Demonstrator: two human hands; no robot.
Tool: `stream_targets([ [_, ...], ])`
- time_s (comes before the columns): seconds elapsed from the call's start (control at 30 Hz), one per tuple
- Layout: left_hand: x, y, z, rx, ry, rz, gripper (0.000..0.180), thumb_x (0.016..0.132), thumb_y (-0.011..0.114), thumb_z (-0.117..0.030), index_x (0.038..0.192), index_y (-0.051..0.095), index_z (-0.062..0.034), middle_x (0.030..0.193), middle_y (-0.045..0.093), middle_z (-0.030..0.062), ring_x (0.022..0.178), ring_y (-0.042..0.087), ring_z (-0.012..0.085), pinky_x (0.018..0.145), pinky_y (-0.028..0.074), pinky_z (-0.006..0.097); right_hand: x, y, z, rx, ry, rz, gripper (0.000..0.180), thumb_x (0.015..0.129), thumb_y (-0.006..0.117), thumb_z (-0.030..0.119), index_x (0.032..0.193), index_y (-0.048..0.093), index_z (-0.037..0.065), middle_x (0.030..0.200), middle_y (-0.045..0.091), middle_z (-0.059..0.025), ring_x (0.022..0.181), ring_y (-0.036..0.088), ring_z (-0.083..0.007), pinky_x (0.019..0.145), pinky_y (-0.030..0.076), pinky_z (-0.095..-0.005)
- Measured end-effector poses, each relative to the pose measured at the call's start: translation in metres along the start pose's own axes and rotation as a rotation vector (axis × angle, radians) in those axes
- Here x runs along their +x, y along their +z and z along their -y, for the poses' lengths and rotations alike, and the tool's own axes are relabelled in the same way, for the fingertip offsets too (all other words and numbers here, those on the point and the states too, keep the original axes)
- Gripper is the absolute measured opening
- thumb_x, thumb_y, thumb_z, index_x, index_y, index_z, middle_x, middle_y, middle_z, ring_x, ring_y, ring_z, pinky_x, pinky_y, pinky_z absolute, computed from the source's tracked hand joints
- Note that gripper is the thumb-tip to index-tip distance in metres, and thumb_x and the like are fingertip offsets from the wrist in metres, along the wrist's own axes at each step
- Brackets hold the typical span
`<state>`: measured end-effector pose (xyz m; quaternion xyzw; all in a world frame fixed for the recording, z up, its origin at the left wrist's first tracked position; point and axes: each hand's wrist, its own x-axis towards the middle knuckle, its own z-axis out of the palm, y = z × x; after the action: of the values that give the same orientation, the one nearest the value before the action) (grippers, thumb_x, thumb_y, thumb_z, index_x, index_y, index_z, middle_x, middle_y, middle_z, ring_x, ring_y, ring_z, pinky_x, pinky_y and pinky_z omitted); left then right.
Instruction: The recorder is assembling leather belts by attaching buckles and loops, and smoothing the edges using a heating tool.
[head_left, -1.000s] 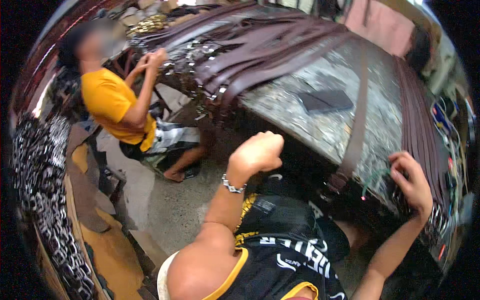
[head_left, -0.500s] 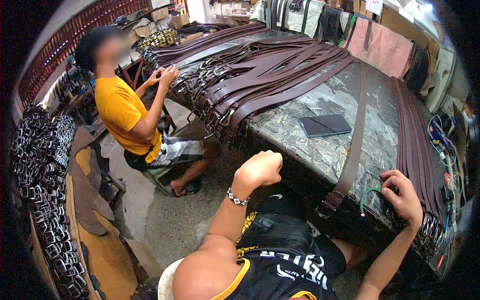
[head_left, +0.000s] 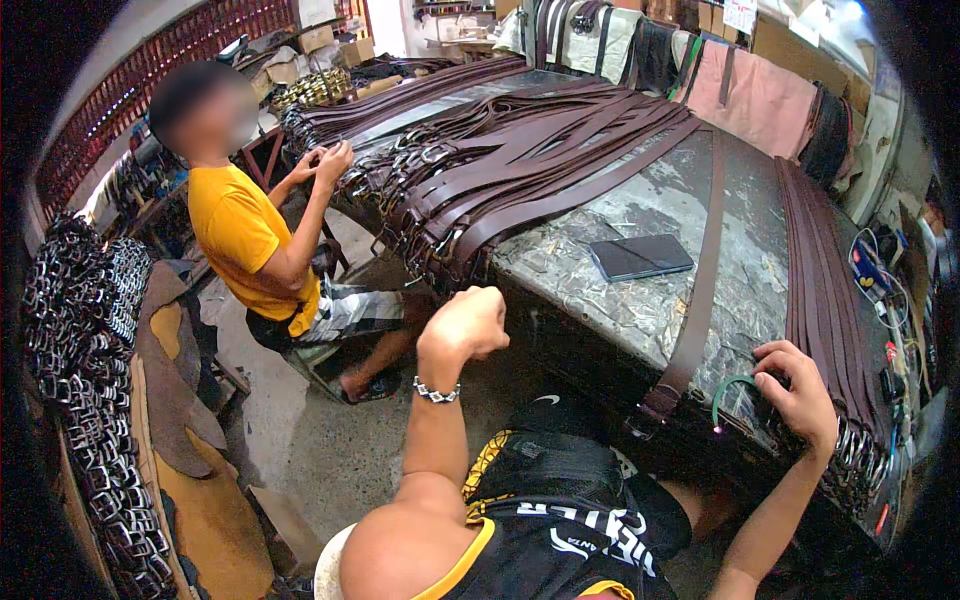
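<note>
My left hand (head_left: 464,326) is held in the air in front of the table's near edge, to the left of my lap. Its fingers are curled into a fist, and whatever may be inside is hidden. At the table's near right corner, my right hand (head_left: 800,392) has its fingers bent around the end of a thin green curved strip (head_left: 733,383); the grip itself is partly hidden. Left of it, a single brown leather belt (head_left: 703,290) runs lengthwise across the table, its buckle (head_left: 643,420) hanging over the near edge.
A dark phone (head_left: 640,257) lies on the scuffed table (head_left: 590,215). Brown belts are piled at its left (head_left: 500,185) and laid along its right side (head_left: 820,290). A co-worker in a yellow shirt (head_left: 235,220) sits across at left. Metal buckles (head_left: 90,400) hang in bulk at far left.
My left hand has moved left, away from the single belt. My right hand stays at the table corner by the green strip. The whole view has shifted slightly.
</note>
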<state>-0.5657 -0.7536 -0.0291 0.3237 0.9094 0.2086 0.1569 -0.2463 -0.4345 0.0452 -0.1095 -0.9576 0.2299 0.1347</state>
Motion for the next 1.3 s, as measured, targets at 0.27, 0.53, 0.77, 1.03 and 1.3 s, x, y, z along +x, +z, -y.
stream_targets([
  [0.27,0.007,-0.07,-0.034,0.137,0.566,-0.591,0.07,0.087,0.064,-0.016,0.15,0.038,-0.0004,0.067,0.069,0.0136,0.048,0.065,0.0199,0.053,0.056,0.036,0.003,0.003,-0.003,0.03,0.018,-0.018,0.017,0.088,0.067,0.013,0.092,0.064,-0.003,0.11,0.067,-0.0165,0.104,0.065,-0.0328,0.092,0.049,-0.0389],
  [0.53,0.105,-0.186,-0.11,0.07,0.231,-0.384,0.08,0.09,0.065,-0.015,0.152,0.018,0.0031,0.072,0.07,0.0164,0.052,0.068,0.0237,0.045,0.056,0.035,0.003,0.006,0.005,0.024,0.045,-0.046,0.018,0.089,0.066,0.012,0.095,0.065,-0.004,0.106,0.069,-0.0162,0.103,0.066,-0.0313,0.093,0.05,-0.0383],
  [0.77,0.081,-0.074,-0.14,0.223,0.479,-0.709,0.054,0.092,0.061,-0.054,0.086,0.073,-0.0016,0.082,0.072,0.0221,0.081,0.072,0.0376,0.078,0.057,0.05,0.001,0.004,-0.003,0.048,0.068,-0.062,0.016,0.088,0.066,0.013,0.093,0.065,-0.003,0.102,0.068,-0.0154,0.099,0.066,-0.0314,0.09,0.05,-0.0381],
  [1.03,-0.029,0.058,-0.148,0.086,0.406,-0.485,0.079,0.083,0.06,-0.077,0.093,0.06,0.0011,0.067,0.066,0.0223,0.067,0.07,0.0389,0.059,0.055,0.048,0.002,0.006,-0.004,0.027,0.02,-0.091,0.016,0.088,0.066,0.012,0.093,0.065,-0.003,0.098,0.068,-0.0156,0.095,0.066,-0.0311,0.088,0.05,-0.0376],
  [1.3,-0.035,0.078,-0.139,0.058,0.475,-0.445,0.074,0.08,0.068,-0.072,0.101,0.056,-0.0023,0.066,0.066,0.0203,0.064,0.068,0.0404,0.056,0.054,0.049,0.004,0.009,0.0,0.018,0.038,-0.12,0.017,0.088,0.066,0.013,0.093,0.066,-0.003,0.098,0.069,-0.0146,0.093,0.067,-0.0299,0.084,0.051,-0.0368],
])
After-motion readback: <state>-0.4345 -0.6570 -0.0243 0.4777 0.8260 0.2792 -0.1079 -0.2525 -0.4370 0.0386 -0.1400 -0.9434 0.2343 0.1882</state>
